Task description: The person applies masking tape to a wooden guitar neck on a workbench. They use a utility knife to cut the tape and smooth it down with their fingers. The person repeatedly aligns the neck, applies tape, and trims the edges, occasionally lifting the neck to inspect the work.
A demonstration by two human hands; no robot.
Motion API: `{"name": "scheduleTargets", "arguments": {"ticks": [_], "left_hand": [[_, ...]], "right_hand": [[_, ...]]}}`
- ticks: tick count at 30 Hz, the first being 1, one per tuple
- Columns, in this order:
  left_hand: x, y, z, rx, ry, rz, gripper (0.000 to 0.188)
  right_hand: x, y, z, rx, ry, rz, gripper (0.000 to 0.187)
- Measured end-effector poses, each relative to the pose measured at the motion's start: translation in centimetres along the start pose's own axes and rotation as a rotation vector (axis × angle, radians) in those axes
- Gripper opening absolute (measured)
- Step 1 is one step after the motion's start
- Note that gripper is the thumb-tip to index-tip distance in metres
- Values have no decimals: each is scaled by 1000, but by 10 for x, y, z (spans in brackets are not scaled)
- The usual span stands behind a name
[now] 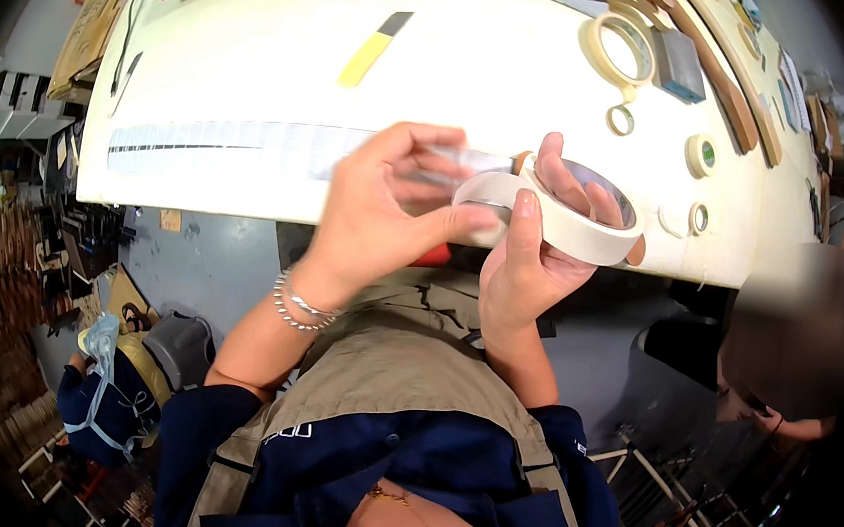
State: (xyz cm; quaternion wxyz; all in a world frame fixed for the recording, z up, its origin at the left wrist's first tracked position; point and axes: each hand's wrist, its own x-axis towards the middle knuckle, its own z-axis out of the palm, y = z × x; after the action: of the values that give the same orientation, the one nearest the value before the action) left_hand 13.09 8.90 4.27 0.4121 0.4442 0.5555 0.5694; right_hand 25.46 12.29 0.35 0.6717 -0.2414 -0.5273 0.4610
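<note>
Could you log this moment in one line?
right hand: holding white tape roll | left hand: blurred, at roll's left | tabletop: yellow-black tool, more tape rolls

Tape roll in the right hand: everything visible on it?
Wide white tape roll, papery-looking, on a greyish core. Held tilted at the near edge of the table. The right hand grips it, fingers through the hole, thumb outside. A loose strip curves toward the left hand; blur hides whether that grips it.

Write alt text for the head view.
A person's right hand holds a white tape roll at the near edge of a pale table, the blurred left hand close beside it. Nearby lie a yellow-and-black object and other tape rolls.
</note>
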Motion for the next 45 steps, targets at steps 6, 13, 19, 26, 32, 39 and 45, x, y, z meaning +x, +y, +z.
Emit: {"name": "scheduleTargets", "arguments": {"ticks": [6,13,19,26,32,39,45], "left_hand": [[-25,-20,-42,-642,-13,-325,9],[-60,-12,-278,197,690,-88,8],[-63,-22,-372,512,595,-237,17],[-48,-17,-377,431,529,-288,44],[-44,-16,-374,325,603,-288,66],[-44,-13,-379,382,590,-365,65],[-52,-31,-369,1078,743,158,59]], "right_hand": [[-12,-18,6,897,-20,495,54],[29,-23,-75,-797,33,-40,48],[21,-7,-16,-1280,-437,-235,27],[20,-10,-16,-1001,-313,169,54],[22,-7,-13,-831,-239,292,77],[20,-4,-32,-915,-312,251,51],[18,0,-29,-827,-273,205,38]]}}
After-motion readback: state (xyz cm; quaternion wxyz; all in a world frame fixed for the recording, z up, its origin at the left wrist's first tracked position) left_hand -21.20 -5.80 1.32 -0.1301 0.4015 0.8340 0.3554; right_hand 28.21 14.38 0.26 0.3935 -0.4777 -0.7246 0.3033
